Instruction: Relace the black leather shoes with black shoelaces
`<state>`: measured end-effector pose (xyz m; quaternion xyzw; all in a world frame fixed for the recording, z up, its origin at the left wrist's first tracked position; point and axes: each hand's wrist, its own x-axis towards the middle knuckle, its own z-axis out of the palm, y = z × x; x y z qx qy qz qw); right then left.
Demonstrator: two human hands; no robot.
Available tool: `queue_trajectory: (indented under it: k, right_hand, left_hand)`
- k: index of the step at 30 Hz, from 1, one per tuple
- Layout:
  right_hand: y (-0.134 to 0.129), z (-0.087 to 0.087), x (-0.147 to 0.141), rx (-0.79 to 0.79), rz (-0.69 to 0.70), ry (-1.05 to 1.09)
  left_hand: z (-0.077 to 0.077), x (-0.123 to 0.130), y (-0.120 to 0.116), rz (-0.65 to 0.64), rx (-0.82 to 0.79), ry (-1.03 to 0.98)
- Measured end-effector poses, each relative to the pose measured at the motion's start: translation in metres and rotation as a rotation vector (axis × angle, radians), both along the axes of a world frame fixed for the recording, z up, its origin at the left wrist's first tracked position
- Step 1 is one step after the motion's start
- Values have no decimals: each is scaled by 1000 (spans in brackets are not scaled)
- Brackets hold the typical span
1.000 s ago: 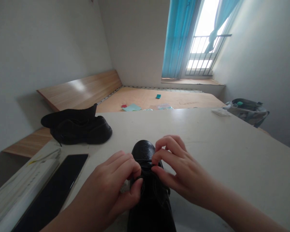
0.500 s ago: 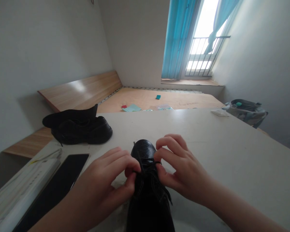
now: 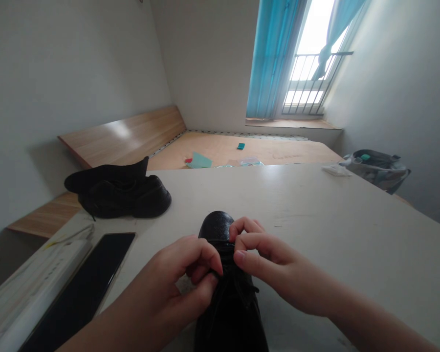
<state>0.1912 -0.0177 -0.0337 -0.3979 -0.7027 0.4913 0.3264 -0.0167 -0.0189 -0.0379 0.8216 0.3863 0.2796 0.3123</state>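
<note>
A black leather lace-up shoe (image 3: 230, 318) is sitting on the worktop (image 3: 355, 225) at lower centre of the frame, its toe pointing away from the person, toward the far side of the worktop. Its long axis is running almost straight up and down the picture, and the bottom edge is cutting off its rear end.

The left hand (image 3: 172, 278) and right hand (image 3: 267, 256) are closing in on the throat of the shoe from either side. The fingers (image 3: 205, 256) of both are curled into tight pinches, almost meeting over the black laces (image 3: 238, 288). Black on black, it is hard to tell whether they are grasping a lace.

Judging by the hands, lacing or tying is in progress, and the next move is calling for a firm hold on the lace ends.

A second black shoe (image 3: 121, 195) is lying at the left of the worktop. A black smartphone (image 3: 80, 288) is resting at lower left, beside a white strip-shaped object (image 3: 33, 278). A wooden bed platform (image 3: 242, 152) is stretching beyond, under a blue curtain (image 3: 271, 58).
</note>
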Motion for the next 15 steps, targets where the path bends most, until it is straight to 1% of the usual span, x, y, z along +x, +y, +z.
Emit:
queue_trajectory:
  k: [3, 6, 7, 9, 12, 13, 15]
  right_hand:
    - [2, -2, 0, 46, -20, -49]
    - [3, -2, 2, 142, -62, -104]
    - [3, -2, 3, 143, -60, -93]
    - [3, -1, 5, 64, -29, -6]
    - [4, 0, 6, -128, 26, 145]
    - [4, 0, 5, -166, 34, 169]
    - [4, -1, 5, -187, 36, 170]
  left_hand:
    - [1, -2, 2, -15, -23, 34]
    - [4, -3, 2, -27, 47, 91]
    - [5, -3, 2, -37, 73, 106]
    - [6, -3, 2, -55, 108, 117]
    - [5, -1, 0, -56, 115, 78]
    - [4, 0, 0, -52, 99, 59]
    - [4, 0, -1, -52, 47, 26]
